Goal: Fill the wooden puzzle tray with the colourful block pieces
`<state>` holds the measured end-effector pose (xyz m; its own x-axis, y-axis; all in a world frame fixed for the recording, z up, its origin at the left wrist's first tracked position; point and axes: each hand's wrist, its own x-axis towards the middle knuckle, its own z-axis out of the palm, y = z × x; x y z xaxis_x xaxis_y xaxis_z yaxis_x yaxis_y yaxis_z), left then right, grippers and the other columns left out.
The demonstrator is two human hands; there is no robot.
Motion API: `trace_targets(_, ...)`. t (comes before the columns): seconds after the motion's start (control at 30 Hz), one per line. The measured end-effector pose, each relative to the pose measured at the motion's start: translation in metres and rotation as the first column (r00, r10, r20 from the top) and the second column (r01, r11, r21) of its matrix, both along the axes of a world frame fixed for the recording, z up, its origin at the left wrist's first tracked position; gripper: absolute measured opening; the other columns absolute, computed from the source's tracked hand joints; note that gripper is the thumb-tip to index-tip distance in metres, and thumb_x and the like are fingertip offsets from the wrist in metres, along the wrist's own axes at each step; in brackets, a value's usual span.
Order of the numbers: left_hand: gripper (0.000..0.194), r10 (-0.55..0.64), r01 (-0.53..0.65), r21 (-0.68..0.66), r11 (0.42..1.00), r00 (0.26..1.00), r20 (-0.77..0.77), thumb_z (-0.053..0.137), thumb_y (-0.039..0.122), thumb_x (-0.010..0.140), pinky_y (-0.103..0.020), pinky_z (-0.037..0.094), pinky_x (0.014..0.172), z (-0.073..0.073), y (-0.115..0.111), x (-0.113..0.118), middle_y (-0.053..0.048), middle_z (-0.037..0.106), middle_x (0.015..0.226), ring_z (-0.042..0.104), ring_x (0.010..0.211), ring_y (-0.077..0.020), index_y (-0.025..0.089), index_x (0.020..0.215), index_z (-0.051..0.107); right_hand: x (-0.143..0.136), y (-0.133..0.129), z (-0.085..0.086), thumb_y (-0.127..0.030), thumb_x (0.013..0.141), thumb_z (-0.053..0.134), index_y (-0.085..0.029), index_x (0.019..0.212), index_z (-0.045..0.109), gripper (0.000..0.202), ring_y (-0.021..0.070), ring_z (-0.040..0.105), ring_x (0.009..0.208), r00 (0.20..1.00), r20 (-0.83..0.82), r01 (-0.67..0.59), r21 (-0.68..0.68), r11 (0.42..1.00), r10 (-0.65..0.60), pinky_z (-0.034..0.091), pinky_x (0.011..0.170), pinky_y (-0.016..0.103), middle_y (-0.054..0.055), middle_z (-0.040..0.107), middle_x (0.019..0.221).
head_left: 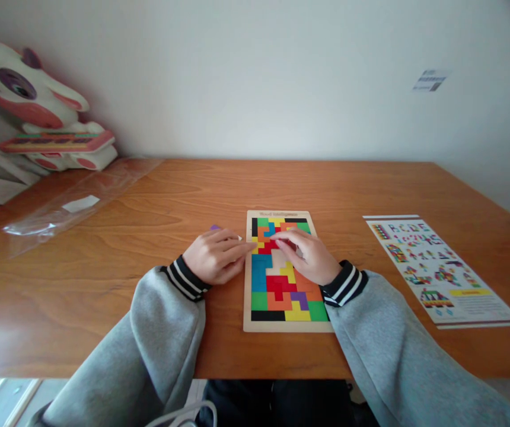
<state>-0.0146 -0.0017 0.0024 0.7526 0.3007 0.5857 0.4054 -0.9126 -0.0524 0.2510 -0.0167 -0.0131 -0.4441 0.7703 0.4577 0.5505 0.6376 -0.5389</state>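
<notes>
Table: we see a brown wood-grain tabletop [184, 196] meeting a pale wall [246, 77], with a small printed label [430, 80] at upper right.
Puzzle board: at centre frame we have a pale wooden tray [264, 327], upright rectangular, with faint lettering along its top rim. Black, green, yellow, orange, red, blue and purple blocks fill most of it; a pale patch shows mid-board.
Left hand: ours [217, 255] reaches over the tray's left edge, fingers extended and together; we cannot tell whether it grips anything.
Right hand: ours [311, 255] is over the upper right blocks, thumb and fingers bent inward; any grasp is unclear to us.
Beside the left hand: a purple bit [214, 226] peeks out, mostly covered.
Left side: clear plastic bag [117, 178] and cow-shaped toy keyboard [54, 142], cut off by the frame.
Right side: printed pattern sheet [442, 267], its small text unreadable to us.
Hidden: blocks under our right hand.
</notes>
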Motion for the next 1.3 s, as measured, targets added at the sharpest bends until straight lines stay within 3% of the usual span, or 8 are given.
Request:
trace_targets(0.17, 0.035, 0.189, -0.189, -0.048, 0.981, 0.982, 0.010, 0.058, 0.022, 0.089, -0.034, 0.059, 0.076, -0.001, 0.017, -0.042, -0.006, 0.076, 0.097, 0.069, 0.083, -0.0210, 0.020, 0.123, 0.066, 0.004, 0.001, 0.001, -0.026, 0.102, 0.046, -0.024, 0.113, 0.068, 0.025, 0.0205, 0.068, 0.085, 0.993, -0.048, 0.114, 0.078, 0.990, -0.111, 0.056, 0.076, 0.036, 0.007, 0.074, 0.096)
trace_targets(0.37, 0.042, 0.219, -0.231, -0.185, 0.955, 0.972, -0.085, 0.068, 0.042, 0.086, -0.036, 0.059, 0.083, -0.006, 0.021, -0.074, -0.006, 0.076, 0.104, 0.070, 0.091, -0.0234, 0.021, 0.122, 0.068, 0.003, 0.001, 0.002, -0.026, 0.102, 0.045, -0.022, 0.121, 0.064, 0.028, 0.0190, 0.067, 0.078, 0.986, -0.034, 0.165, 0.106, 0.981, -0.162, 0.055, 0.074, 0.035, 0.007, 0.074, 0.098)
trace_targets(0.53, 0.037, 0.296, -0.311, -0.243, 0.919, 0.950, -0.095, 0.058, 0.042, 0.094, -0.038, 0.058, 0.088, -0.013, 0.022, -0.069, -0.007, 0.076, 0.107, 0.069, 0.098, -0.0242, 0.021, 0.123, 0.067, 0.002, 0.000, 0.001, -0.028, 0.100, 0.049, -0.021, 0.120, 0.061, 0.025, 0.0162, 0.063, 0.068, 0.981, -0.072, 0.188, 0.106, 0.976, -0.181, 0.053, 0.066, 0.032, 0.007, 0.073, 0.096)
trace_targets(0.8, 0.034, 0.270, -0.286, -0.276, 0.917, 0.958, -0.097, 0.051, 0.033, 0.097, -0.041, 0.053, 0.100, -0.019, 0.027, -0.068, -0.008, 0.072, 0.123, 0.067, 0.111, -0.0239, 0.018, 0.125, 0.065, 0.002, 0.000, 0.000, -0.024, 0.097, 0.051, -0.022, 0.118, 0.060, 0.023, 0.0154, 0.061, 0.065, 0.970, -0.114, 0.228, 0.115, 0.967, -0.215, 0.053, 0.068, 0.032, 0.004, 0.070, 0.089)
trace_targets(1.1, 0.030, 0.226, -0.232, -0.370, 0.900, 0.972, -0.058, 0.053, 0.035, 0.098, -0.039, 0.055, 0.097, -0.027, 0.027, -0.055, -0.007, 0.074, 0.118, 0.069, 0.109, -0.0221, 0.021, 0.120, 0.067, 0.000, -0.001, 0.000, -0.025, 0.098, 0.051, -0.023, 0.116, 0.060, 0.021, 0.0151, 0.061, 0.065, 0.969, -0.129, 0.227, 0.110, 0.968, -0.212, 0.052, 0.067, 0.032, 0.003, 0.070, 0.091)
trace_targets(1.3, 0.029, 0.294, -0.272, -0.422, 0.865, 0.956, -0.014, 0.053, 0.037, 0.097, -0.032, 0.058, 0.091, -0.023, 0.020, -0.047, -0.004, 0.076, 0.111, 0.072, 0.098, -0.0184, 0.022, 0.116, 0.068, 0.000, -0.001, 0.000, -0.025, 0.097, 0.051, -0.022, 0.117, 0.059, 0.022, 0.0151, 0.061, 0.065, 0.967, -0.132, 0.235, 0.111, 0.966, -0.220, 0.052, 0.068, 0.032, 0.003, 0.070, 0.089)
